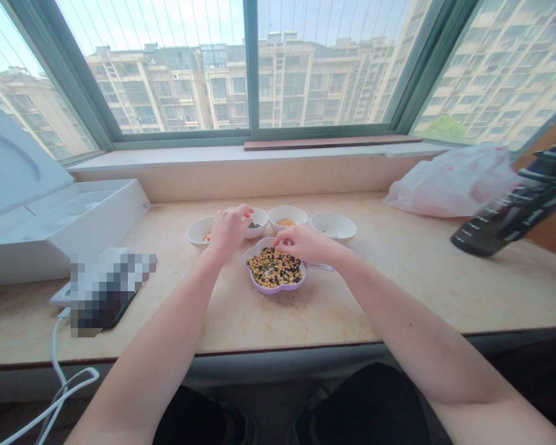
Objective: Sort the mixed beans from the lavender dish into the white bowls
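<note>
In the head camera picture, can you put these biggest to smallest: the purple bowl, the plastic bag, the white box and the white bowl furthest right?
1. White box
2. Plastic bag
3. Purple bowl
4. White bowl furthest right

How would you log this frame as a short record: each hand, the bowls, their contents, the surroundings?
Left hand: at the second white bowl from the left; grip unclear
Right hand: over the purple bowl; grip unclear
Purple bowl contents: mixed yellow and dark beans
White bowls: four, behind the purple bowl; third holds yellow beans
Left side: open white box
Right side: plastic bag, dark bottle
</note>
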Demonstrator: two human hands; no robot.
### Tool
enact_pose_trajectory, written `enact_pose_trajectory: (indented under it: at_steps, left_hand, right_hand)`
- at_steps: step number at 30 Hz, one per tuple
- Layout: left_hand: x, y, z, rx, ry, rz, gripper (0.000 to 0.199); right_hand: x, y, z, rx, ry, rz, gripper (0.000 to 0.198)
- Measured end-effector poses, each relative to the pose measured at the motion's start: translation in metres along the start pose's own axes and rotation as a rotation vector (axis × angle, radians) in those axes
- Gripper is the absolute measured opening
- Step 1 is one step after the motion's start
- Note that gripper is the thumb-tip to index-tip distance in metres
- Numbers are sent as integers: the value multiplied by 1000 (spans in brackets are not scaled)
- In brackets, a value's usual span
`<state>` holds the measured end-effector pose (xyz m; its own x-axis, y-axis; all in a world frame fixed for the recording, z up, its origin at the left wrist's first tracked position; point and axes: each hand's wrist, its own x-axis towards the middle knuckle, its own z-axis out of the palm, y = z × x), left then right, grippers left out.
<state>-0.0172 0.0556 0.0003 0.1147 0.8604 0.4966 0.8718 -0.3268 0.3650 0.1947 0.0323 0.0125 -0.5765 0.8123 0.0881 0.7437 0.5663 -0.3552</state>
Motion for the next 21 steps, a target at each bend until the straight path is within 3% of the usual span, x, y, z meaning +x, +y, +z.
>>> enact_pose_trajectory:
  at_steps: [5,13,21]
  left_hand:
    - [2,-6,4,88,-23,55,25]
    - [-9,-2,1,-35,2,104,20]
    - [-20,8,-7,-94,-19,96,15]
  right_hand:
    - [0,-2,1,-70,-3,-10,29]
    - [5,-6,16,-254,-91,-96,21]
    - [5,-5,22,-229,-62,-87,25]
